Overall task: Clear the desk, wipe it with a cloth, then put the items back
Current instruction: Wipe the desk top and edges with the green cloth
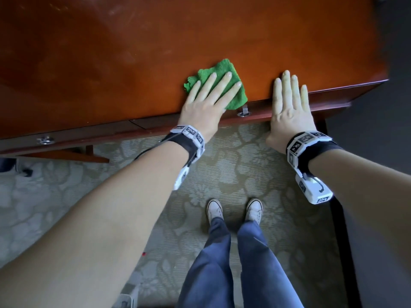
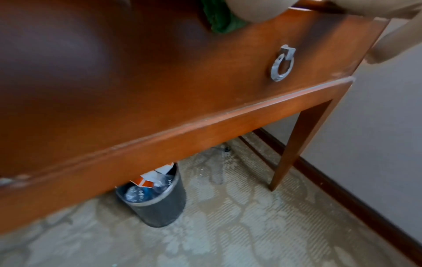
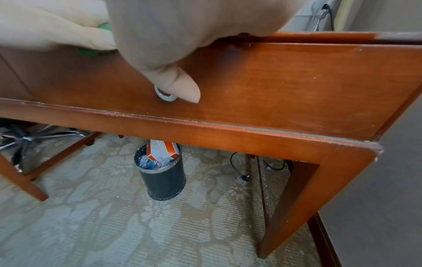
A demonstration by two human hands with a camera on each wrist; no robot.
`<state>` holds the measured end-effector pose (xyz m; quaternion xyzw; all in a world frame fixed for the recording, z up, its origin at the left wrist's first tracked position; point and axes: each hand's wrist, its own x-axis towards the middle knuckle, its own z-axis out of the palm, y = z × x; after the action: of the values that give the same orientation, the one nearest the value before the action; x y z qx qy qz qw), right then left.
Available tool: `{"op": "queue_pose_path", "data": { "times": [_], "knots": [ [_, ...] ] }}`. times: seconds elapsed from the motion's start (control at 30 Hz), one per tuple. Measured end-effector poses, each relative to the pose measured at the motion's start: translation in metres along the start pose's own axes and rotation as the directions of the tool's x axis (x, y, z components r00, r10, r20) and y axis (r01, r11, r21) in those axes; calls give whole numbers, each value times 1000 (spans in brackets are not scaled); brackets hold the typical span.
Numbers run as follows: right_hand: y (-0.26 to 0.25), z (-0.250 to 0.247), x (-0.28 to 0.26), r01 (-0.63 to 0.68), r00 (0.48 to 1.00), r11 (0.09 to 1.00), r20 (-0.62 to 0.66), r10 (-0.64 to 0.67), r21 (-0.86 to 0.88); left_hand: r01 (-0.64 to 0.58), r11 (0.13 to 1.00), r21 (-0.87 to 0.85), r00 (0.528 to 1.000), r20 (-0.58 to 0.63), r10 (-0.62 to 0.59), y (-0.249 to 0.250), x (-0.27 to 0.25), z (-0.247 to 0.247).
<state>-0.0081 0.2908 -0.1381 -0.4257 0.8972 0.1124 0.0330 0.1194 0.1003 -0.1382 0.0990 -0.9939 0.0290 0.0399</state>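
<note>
1. Your left hand (image 1: 205,103) presses the green cloth (image 1: 224,73) flat under straight, spread fingers (image 1: 222,82) at the worktop's (image 1: 111,63) near edge.
2. Your right hand (image 1: 289,107) lies flat just right of it, fingers together.
3. The bin (image 3: 163,178) beneath holds bottles and a carton.

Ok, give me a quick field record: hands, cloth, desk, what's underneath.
left hand: flat, fingers straight, pressing the green cloth
right hand: flat on the desk's front edge, holding nothing
desk: wooden top, no items in view
ring pull: hangs on drawer front
wastebasket: under desk, full
</note>
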Motion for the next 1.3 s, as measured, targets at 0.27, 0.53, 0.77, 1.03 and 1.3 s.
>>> {"op": "queue_pose_path", "data": {
  "times": [0.27, 0.53, 0.77, 1.03, 1.3],
  "knots": [
    [7, -7, -1, 34, 999, 999, 29, -34, 5, 193, 980, 43, 975, 107, -197, -80, -67, -19],
    [2, -2, 0, 15, 1000, 1000, -5, -15, 12, 311, 949, 58, 939, 139, -316, -91, -84, -18],
    [0, 3, 1, 3, 999, 999, -44, -1, 49, 348, 934, 76, 931, 93, -354, -68, -71, -9],
    [-1, -4, 0, -3, 1000, 998, 7, 3, 61, 168, 986, -12, 982, 89, -166, 11, 2, -1],
    [-6, -31, -2, -109, 994, 891, 47, 99, 441, 93, 968, -233, 980, 192, -48, 34, 30, -15]
  ]
}}
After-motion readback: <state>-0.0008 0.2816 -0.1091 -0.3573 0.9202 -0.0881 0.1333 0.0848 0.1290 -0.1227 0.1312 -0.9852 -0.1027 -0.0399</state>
